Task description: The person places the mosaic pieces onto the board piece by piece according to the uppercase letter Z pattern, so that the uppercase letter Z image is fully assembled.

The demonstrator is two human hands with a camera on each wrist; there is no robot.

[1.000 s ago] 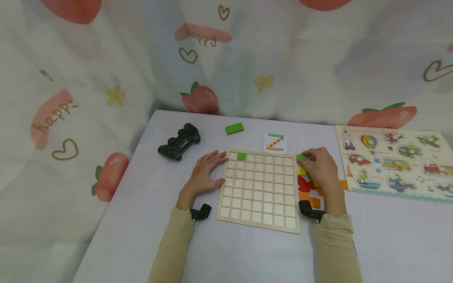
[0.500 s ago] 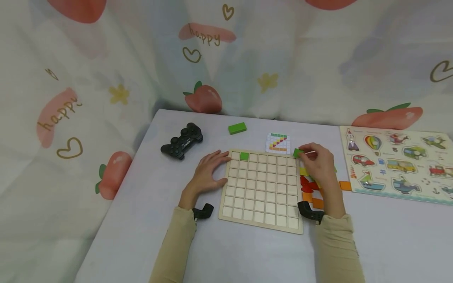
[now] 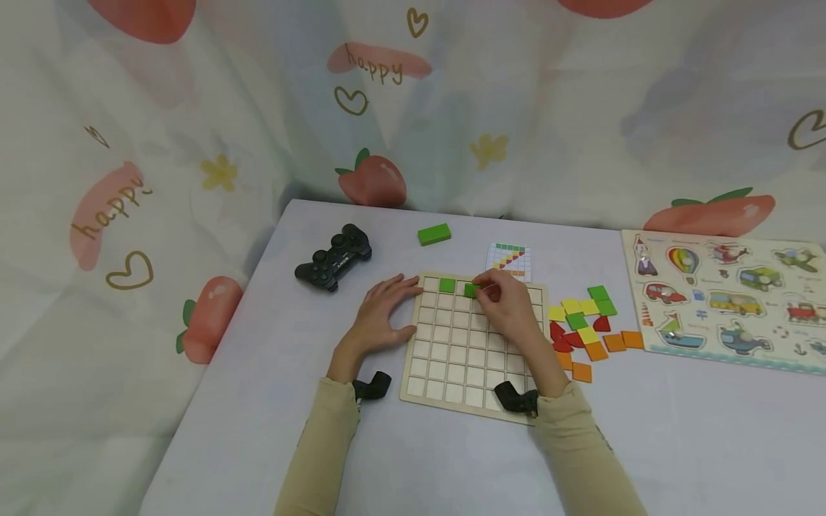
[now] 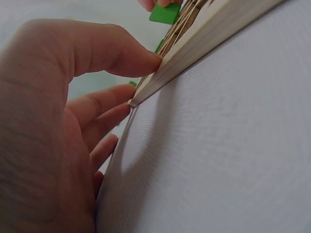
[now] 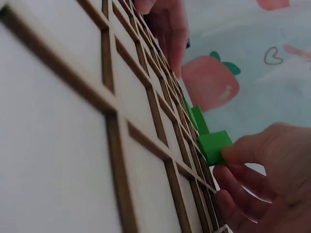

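Observation:
A wooden grid board [image 3: 454, 373] lies on the white table. My left hand [image 3: 376, 315] rests at its left edge, thumb and fingertips touching the rim, fingers fairly straight. Between thumb and fingers my right hand [image 3: 510, 304] pinches a green square tile [image 5: 214, 147], close over the top row of cells. Another green tile [image 3: 447, 285] sits in that row, in the second cell from the left. The right hand and forearm hide part of the board's right side. The held tile also shows in the left wrist view as a green square [image 4: 164, 13].
Loose green, yellow, red and orange tiles [image 3: 582, 373] lie right of the board. Behind it are a small pattern card [image 3: 510, 259] and a green block [image 3: 434, 234]. A black game controller [image 3: 333, 258] is at back left, a picture puzzle [image 3: 729, 294] far right.
My right hand has picked the green tile from the pile at the right and carried it left over the board's top row. The left hand stays at the edge.

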